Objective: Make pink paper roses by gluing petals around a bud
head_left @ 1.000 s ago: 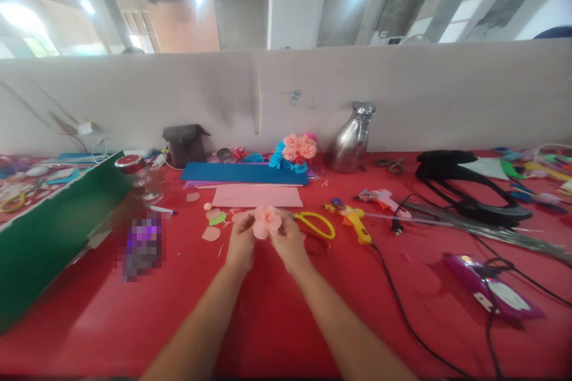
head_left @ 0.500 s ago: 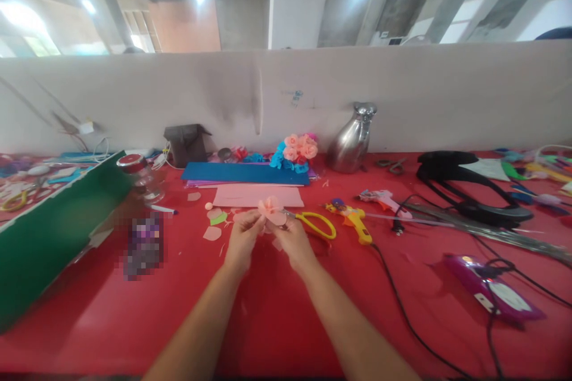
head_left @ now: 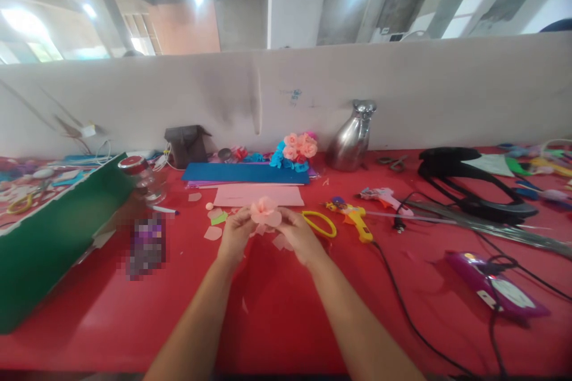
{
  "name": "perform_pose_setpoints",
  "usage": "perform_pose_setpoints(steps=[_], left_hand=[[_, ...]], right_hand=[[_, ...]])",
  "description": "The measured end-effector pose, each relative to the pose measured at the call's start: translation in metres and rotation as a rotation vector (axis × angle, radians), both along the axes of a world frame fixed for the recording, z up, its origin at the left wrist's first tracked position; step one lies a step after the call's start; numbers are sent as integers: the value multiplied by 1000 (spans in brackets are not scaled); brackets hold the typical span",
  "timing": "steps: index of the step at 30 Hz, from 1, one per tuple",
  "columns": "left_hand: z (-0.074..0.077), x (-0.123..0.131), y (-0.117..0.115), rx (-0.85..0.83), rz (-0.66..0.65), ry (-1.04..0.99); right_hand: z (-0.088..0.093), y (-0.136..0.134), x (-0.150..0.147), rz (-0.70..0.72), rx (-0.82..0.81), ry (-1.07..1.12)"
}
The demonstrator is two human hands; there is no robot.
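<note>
A peach paper flower (head_left: 264, 212) with spread petals is held up over the red table between my two hands. My left hand (head_left: 236, 232) pinches its left edge, and my right hand (head_left: 298, 237) grips a petal on the right side. The fingertips are partly hidden behind the petals. Just beyond my right hand lie yellow-handled scissors (head_left: 328, 227), their blades hidden by the hand. Loose pink paper petals (head_left: 213, 233) and a green scrap (head_left: 219, 218) lie left of my left hand.
A yellow glue gun (head_left: 358, 223) and a pink glue gun (head_left: 388, 199) lie to the right, with cords trailing. Behind stand blue sheets (head_left: 243, 173), finished paper roses (head_left: 300, 149) and a steel jug (head_left: 353, 140). A green board (head_left: 58, 238) stands left; a purple power strip (head_left: 500, 289) lies right.
My hands have moved slightly apart, the left one shifting left. The flower has moved a little left and shows more of its petals. The scissors' blades are now covered by my right hand.
</note>
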State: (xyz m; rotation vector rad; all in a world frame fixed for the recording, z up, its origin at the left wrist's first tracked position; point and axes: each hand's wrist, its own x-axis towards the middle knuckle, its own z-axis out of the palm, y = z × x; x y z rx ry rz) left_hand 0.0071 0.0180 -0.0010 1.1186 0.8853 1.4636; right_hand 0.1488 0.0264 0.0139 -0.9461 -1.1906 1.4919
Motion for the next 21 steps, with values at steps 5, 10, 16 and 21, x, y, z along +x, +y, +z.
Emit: perform_pose_setpoints(steps=[5, 10, 16, 21], left_hand=[[1, -1, 0, 23, 132, 86], [-7, -3, 2, 17, 143, 92], [-5, 0, 1, -11, 63, 24], [-5, 2, 1, -37, 20, 34]], right_hand=[[1, 0, 0, -5, -115, 255], [2, -5, 1, 8, -26, 194], [3, -1, 3, -118, -20, 172], [7, -1, 2, -100, 15, 107]])
